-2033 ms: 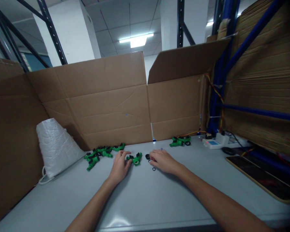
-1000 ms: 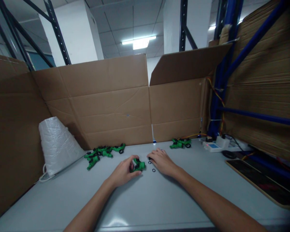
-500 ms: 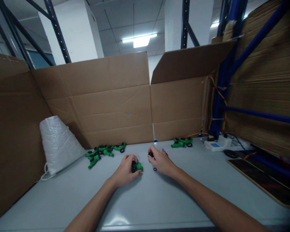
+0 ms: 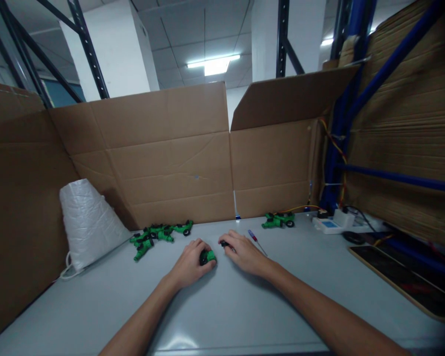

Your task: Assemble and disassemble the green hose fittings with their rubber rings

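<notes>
My left hand (image 4: 193,263) is closed around a green toy vehicle part (image 4: 210,256) with a black wheel on its near side. Across from it, a little to the right, my right hand (image 4: 243,251) pinches a small black piece (image 4: 224,243), partly covered by the fingers, so its exact kind is unclear. A gap separates the two hands. Just beyond my right hand lies a small screwdriver (image 4: 252,236) with a dark purple and red handle, its thin shaft pointing toward my wrist.
Several green toy vehicles (image 4: 165,232) lie clustered at the back left. Another green toy vehicle (image 4: 278,220) rests at the back right. A white wrapped bundle (image 4: 89,222) leans at left. Cardboard (image 4: 170,168) walls the back. At right are a power strip (image 4: 330,226) and a dark panel (image 4: 404,279).
My right hand has shifted left toward my left hand with the black piece, uncovering the screwdriver. A small black ring seen under the right fingers no longer shows. My left hand stays nearly still.
</notes>
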The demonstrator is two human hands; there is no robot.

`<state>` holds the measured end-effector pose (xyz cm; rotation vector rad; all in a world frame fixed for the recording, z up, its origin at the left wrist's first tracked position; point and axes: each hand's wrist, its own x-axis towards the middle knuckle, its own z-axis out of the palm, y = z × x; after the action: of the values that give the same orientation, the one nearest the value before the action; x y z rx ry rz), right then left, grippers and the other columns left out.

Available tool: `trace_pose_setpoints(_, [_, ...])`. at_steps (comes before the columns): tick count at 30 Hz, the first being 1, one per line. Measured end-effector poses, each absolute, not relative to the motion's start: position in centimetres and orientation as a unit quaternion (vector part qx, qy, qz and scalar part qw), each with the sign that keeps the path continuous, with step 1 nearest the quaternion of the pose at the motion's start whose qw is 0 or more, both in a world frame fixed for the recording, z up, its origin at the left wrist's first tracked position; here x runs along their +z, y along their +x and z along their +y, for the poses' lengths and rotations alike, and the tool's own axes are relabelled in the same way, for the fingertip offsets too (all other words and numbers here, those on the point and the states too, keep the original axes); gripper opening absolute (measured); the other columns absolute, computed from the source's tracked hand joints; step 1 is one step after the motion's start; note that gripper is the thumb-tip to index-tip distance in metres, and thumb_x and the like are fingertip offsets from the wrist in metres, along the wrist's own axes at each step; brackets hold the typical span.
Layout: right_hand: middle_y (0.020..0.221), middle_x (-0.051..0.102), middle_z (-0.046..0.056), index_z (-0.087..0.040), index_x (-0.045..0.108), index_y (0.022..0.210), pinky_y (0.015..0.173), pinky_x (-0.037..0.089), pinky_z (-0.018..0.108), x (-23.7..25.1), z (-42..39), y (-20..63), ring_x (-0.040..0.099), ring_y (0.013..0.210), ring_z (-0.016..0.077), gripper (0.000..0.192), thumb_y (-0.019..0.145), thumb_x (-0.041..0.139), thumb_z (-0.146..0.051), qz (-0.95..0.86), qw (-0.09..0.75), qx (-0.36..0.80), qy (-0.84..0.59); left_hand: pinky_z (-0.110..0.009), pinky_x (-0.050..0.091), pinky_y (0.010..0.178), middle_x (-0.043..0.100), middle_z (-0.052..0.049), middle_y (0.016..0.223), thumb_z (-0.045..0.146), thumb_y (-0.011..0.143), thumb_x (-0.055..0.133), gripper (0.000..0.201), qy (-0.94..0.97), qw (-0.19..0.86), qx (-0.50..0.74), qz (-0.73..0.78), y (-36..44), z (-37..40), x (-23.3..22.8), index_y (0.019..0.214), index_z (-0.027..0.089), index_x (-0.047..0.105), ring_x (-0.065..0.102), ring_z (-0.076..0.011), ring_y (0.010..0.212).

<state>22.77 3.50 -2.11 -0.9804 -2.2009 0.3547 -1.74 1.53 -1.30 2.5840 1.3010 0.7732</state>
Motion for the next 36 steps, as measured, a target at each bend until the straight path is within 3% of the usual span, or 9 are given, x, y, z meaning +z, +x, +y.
trace_pose_setpoints(7, [0.104,0.064,0.004,-0.022,0.071,0.116,0.088,0.043,0.029,-2.5,3.5,22.5,0.061,0.097,0.0186,0.032,0.092,0.058,-0.005,-0.85,0.355,0.181,-0.346,-0.037,0.047,0.094,0.064,-0.006,0.107,0.033,0.09,0.072,0.022,0.86,0.107,0.294,0.402,-1.1,1.0,-0.9,0.109,0.023,0.065,0.06,-0.0256,0.105])
trace_pose_setpoints(14, [0.1,0.065,0.003,-0.019,0.073,0.11,0.078,0.043,0.027,-3.0,3.7,21.9,0.058,0.082,0.0156,0.025,0.089,0.065,-0.008,-0.841,0.365,0.219,-0.335,-0.033,0.048,0.087,0.065,-0.005,0.102,0.036,0.091,0.073,0.022,0.845,0.171,0.322,0.39,-0.7,1.3,-1.7,0.107,0.021,0.067,0.061,-0.023,0.096])
trace_pose_setpoints(23, [0.096,0.065,0.004,-0.019,0.075,0.119,0.074,0.045,0.026,-2.4,3.0,21.9,0.059,0.077,0.0153,0.028,0.094,0.064,-0.016,-0.842,0.353,0.238,-0.331,-0.033,0.048,0.084,0.067,-0.005,0.098,0.041,0.093,0.071,0.024,0.803,0.196,0.369,0.424,-0.9,1.8,-1.6,0.106,0.02,0.069,0.063,-0.0227,0.093])
trace_pose_setpoints(31, [0.103,0.072,0.008,-0.021,0.076,0.122,0.093,0.048,0.033,-1.9,2.8,21.9,0.065,0.099,0.0214,0.033,0.109,0.047,-0.029,-0.843,0.356,0.26,-0.308,-0.035,0.05,0.088,0.067,-0.006,0.1,0.037,0.092,0.072,0.02,0.814,0.156,0.364,0.426,-0.8,1.6,-1.2,0.103,0.021,0.068,0.063,-0.0238,0.097])
trace_pose_setpoints(36, [0.113,0.073,0.009,-0.022,0.076,0.122,0.097,0.047,0.034,-2.2,3.2,21.9,0.066,0.107,0.0225,0.027,0.104,0.056,-0.025,-0.836,0.37,0.256,-0.314,-0.036,0.049,0.091,0.067,-0.007,0.102,0.039,0.093,0.072,0.022,0.828,0.12,0.359,0.414,-1.0,1.4,-1.3,0.105,0.022,0.067,0.062,-0.0245,0.099])
